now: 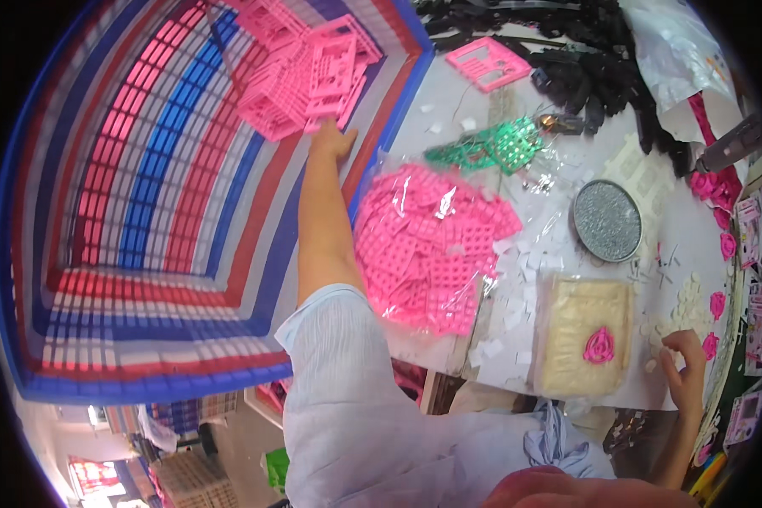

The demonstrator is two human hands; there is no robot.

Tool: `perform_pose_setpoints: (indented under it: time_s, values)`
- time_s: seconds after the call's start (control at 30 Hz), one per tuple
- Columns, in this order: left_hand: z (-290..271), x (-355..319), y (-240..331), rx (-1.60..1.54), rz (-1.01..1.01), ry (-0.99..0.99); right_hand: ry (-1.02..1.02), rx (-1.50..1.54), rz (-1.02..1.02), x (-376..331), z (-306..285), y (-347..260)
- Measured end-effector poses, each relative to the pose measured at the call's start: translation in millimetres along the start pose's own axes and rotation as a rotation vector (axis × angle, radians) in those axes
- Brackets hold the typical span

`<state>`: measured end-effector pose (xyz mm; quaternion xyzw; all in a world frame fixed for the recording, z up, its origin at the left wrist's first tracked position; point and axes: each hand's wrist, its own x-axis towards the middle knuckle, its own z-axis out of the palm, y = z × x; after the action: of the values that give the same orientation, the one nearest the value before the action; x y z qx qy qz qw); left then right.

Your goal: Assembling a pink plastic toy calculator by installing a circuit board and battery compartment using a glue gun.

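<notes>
My left hand [334, 142] reaches into a large striped woven bag [267, 224] with a blue rim. Its fingertips are at the lower edge of a cluster of pink plastic lattice pieces [275, 93], with the thumb held out to the side. The tips are partly hidden, and no firm grasp shows. My right hand [687, 368] is at the table's right edge, fingers curved and apart, beside small cream pieces [692, 309]. Nothing can be made out between them. Near it lies a clear-wrapped cream block [586, 292] with a pink rose-like ornament [599, 345] on top.
A clear plastic bag [436, 245] full of pink lattice panels lies beside the striped bag. Beyond it are green mesh pieces [495, 148], a pink panel [488, 63] and black strips [588, 80]. A round grey dish [607, 220] stands right of centre. Paper scraps litter the table.
</notes>
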<state>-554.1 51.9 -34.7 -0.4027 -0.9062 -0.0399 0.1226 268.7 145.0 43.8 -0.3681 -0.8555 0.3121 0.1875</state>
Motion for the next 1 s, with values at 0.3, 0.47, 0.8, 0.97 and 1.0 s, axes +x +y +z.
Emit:
perform_pose_setpoints:
  time_s: [0.3, 0.47, 0.8, 0.97, 1.0]
  values:
    - [-113, -83, -6, -0.204, -0.059, 0.166, -0.005, 0.016, -0.063, 2, 0, -2]
    - [-230, -191, 1, -1.524, -0.422, 0.065, -0.069, 0.062, -0.298, 30, 9, -36]
    - [-225, -388, 219, -1.981, -0.229, -0.400, -0.307, 1.303, 0.039, 43, 85, -91]
    - [-197, -405, 251, -1.725, 0.016, -1.016, -0.628, 1.245, 0.087, 37, 38, -52]
    - [-196, -402, 256, -1.703, 0.048, -1.070, -0.711, 1.112, 0.095, 34, 30, -54]
